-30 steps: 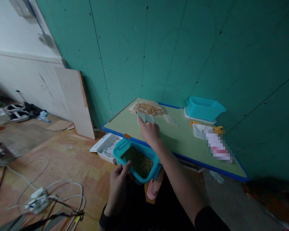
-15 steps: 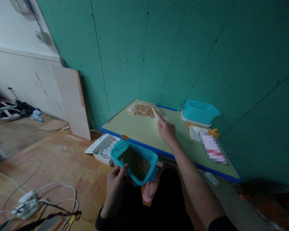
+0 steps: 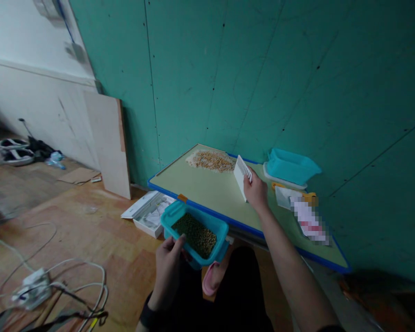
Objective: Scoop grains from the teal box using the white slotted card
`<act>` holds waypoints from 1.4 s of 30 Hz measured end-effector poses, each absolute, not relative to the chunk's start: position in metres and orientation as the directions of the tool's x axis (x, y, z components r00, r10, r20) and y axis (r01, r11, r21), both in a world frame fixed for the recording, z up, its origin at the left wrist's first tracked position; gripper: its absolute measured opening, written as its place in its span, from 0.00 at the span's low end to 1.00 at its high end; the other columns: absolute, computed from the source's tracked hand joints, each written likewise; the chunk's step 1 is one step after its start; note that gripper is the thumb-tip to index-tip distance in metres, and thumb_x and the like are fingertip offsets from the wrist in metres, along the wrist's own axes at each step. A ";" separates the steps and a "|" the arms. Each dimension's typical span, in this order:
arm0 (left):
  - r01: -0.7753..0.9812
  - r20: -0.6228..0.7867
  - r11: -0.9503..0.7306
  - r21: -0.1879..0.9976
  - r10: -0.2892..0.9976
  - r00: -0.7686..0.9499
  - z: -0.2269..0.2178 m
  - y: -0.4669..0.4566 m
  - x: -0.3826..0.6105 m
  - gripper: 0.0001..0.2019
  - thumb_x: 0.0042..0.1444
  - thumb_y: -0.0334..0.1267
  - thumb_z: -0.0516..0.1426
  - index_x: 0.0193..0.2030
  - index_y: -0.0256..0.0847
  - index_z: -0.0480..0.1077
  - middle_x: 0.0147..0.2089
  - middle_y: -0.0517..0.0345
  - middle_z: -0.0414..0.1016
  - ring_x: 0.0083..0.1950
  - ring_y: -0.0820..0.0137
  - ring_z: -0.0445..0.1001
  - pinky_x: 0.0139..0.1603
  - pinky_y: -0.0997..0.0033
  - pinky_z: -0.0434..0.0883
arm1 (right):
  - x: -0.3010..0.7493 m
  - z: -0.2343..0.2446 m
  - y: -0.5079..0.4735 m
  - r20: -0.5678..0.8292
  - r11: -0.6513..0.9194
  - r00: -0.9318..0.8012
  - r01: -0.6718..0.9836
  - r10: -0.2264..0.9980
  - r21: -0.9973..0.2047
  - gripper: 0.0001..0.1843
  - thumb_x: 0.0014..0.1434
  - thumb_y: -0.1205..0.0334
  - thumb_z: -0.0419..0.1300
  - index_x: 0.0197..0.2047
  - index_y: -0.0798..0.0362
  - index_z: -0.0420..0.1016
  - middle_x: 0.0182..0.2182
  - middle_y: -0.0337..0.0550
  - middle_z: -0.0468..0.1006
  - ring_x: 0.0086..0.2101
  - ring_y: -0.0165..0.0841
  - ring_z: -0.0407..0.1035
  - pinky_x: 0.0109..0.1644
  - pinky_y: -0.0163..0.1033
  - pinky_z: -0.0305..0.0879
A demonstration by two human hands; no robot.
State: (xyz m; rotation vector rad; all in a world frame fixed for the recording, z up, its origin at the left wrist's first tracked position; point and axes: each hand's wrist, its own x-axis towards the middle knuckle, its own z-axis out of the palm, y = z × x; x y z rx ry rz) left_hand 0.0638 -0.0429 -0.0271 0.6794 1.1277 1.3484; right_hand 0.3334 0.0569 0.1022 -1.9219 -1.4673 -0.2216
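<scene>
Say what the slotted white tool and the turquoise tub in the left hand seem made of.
The slotted tool looks like matt plastic: flat, evenly white, with regular slots; painted metal is possible. The held tub is probably smooth moulded plastic: uniform colour, rounded corners.

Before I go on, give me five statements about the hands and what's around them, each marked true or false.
1. The left hand holds a turquoise box at its edge. True.
2. The right hand is empty. False: the right hand grips a white slotted tool.
3. A heap of yellowish grains lies on the table. True.
4. The held box contains only white grains. False: it contains green grains, with paler ones toward the right of the picture.
5. A second turquoise box is right of the heap in the picture. True.
</scene>
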 end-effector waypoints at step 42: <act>-0.342 -0.145 0.108 0.934 0.986 -0.084 0.000 -0.040 0.075 0.26 0.41 0.59 0.71 0.19 0.41 0.66 0.15 0.59 0.72 0.17 0.71 0.69 0.21 0.73 0.67 | 0.358 0.088 0.127 0.425 -0.113 0.450 0.779 0.786 -0.617 0.16 0.60 0.55 0.59 0.39 0.59 0.82 0.38 0.58 0.84 0.39 0.44 0.77 0.40 0.40 0.67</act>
